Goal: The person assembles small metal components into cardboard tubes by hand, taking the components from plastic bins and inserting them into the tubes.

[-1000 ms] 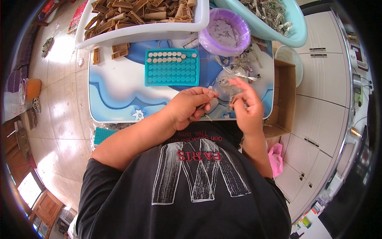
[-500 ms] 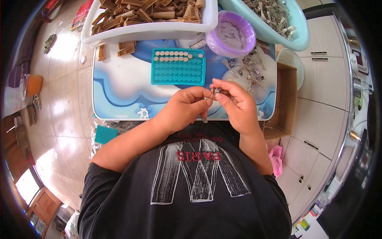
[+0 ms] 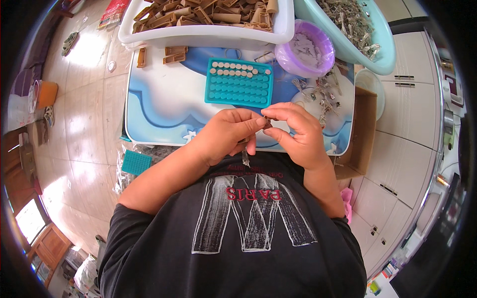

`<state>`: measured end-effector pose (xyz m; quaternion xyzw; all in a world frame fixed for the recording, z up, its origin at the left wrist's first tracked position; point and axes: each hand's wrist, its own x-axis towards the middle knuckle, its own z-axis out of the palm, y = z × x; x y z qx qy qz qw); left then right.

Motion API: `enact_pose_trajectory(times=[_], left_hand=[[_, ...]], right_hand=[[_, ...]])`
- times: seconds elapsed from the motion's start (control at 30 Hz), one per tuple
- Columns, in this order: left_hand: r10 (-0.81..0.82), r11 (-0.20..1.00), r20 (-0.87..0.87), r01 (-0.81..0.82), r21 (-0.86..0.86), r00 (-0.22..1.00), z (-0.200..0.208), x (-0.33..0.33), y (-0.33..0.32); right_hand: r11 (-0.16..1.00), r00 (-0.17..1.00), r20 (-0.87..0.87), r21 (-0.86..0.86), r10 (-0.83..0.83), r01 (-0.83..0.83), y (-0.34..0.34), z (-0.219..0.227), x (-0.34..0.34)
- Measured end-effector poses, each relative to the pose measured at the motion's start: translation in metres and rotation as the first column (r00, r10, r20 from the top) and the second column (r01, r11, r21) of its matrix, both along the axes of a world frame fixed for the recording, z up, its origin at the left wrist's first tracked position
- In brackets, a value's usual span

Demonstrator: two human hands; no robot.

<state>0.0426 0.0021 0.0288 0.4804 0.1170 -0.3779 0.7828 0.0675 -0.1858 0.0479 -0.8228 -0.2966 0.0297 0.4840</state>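
Note:
My left hand (image 3: 229, 133) is closed, thumb against fingers, near the front edge of the table. From beneath it hangs a small bundle of clear, silvery wire (image 3: 245, 157), over my shirt. My right hand (image 3: 299, 133) pinches a small brown piece (image 3: 267, 122) between thumb and fingertips. The left fingertips meet that piece from the other side, and fingers hide most of it. Just beyond the hands lies a teal tray (image 3: 238, 103) with rows of round slots; pale round discs (image 3: 232, 65) fill most of its two far rows.
Beyond the tray stands a white bin (image 3: 208, 34) of brown casings. A purple bowl (image 3: 330, 45) holds whitish pieces, beside a light-blue tub (image 3: 385, 49) of wire bundles. Loose wire bundles (image 3: 325, 94) lie at the table's right. Two brown casings (image 3: 175, 54) sit far left.
The scene has shifted slightly right in view as my head moved. My fingers have turned the small piece, so its brown side shows, and the wire bundle hangs lower from my left hand.

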Motion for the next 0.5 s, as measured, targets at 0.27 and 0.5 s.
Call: enact_pose_trajectory(times=[0.27, 0.5], left_hand=[[0.026, 0.998, -0.040, -0.028, -0.058, 0.999, -0.0052, -0.0008, -0.0005], [0.009, 0.994, -0.078, -0.017, -0.109, 0.997, -0.0043, 0.0002, -0.0006]], right_hand=[[1.000, 0.999, -0.031, 0.008, 0.017, -0.016, -0.0045, -0.0049, 0.0007], [0.999, 1.000, 0.000, 0.027, 0.020, -0.020, -0.0052, -0.0056, 0.0019]])
